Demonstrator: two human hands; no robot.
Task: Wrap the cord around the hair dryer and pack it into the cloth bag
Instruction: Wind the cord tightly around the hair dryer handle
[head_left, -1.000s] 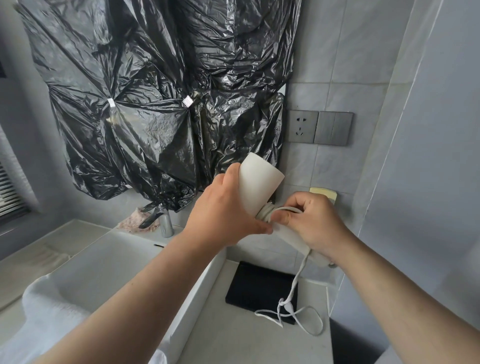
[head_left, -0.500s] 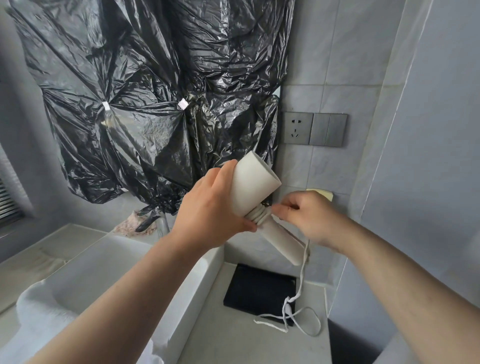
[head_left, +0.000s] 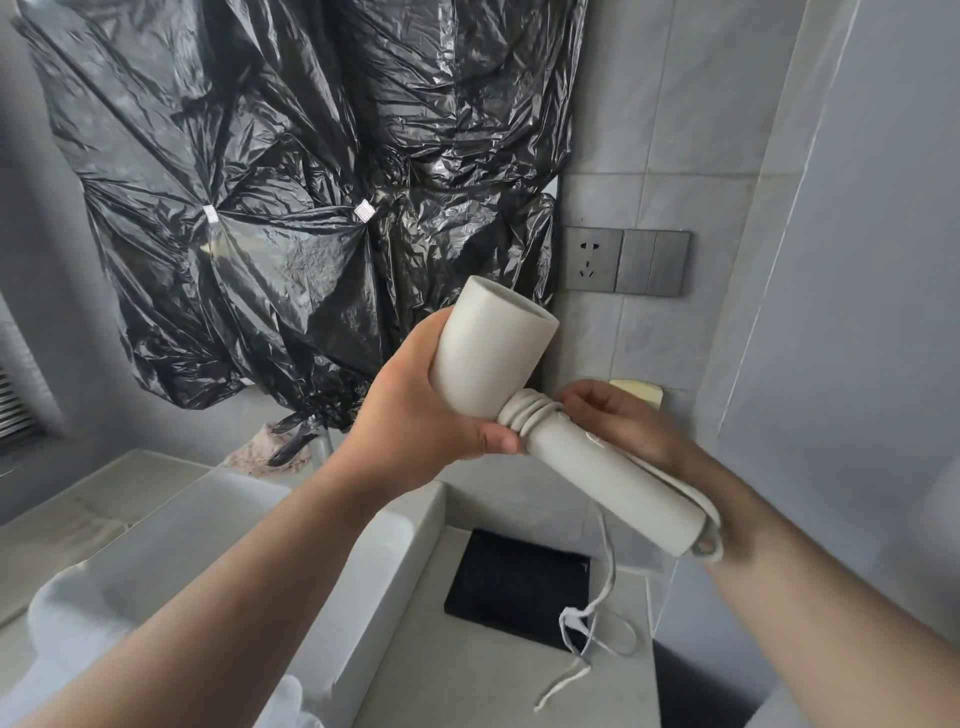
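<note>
I hold a white hair dryer (head_left: 488, 358) up over the counter, nozzle pointing up and away. My left hand (head_left: 410, 426) grips its barrel from the left. A few turns of white cord (head_left: 530, 418) sit wound where barrel meets handle. My right hand (head_left: 618, 426) is behind the handle (head_left: 613, 488), pinching the cord at the coil. The loose cord (head_left: 605, 571) hangs down to the counter. A flat black cloth bag (head_left: 519, 587) lies on the counter below.
A white sink basin (head_left: 363, 545) lies to the left with a white towel (head_left: 67, 623) on its near edge. Black plastic sheeting (head_left: 291, 182) covers the wall behind. A grey socket and switch panel (head_left: 626, 262) is on the tiled wall. A glass partition (head_left: 779, 260) stands at the right.
My right hand has gone round behind the handle with the cord, adding to the coil. The dryer has tilted so its handle points toward me and lower right. The hanging cord is shorter.
</note>
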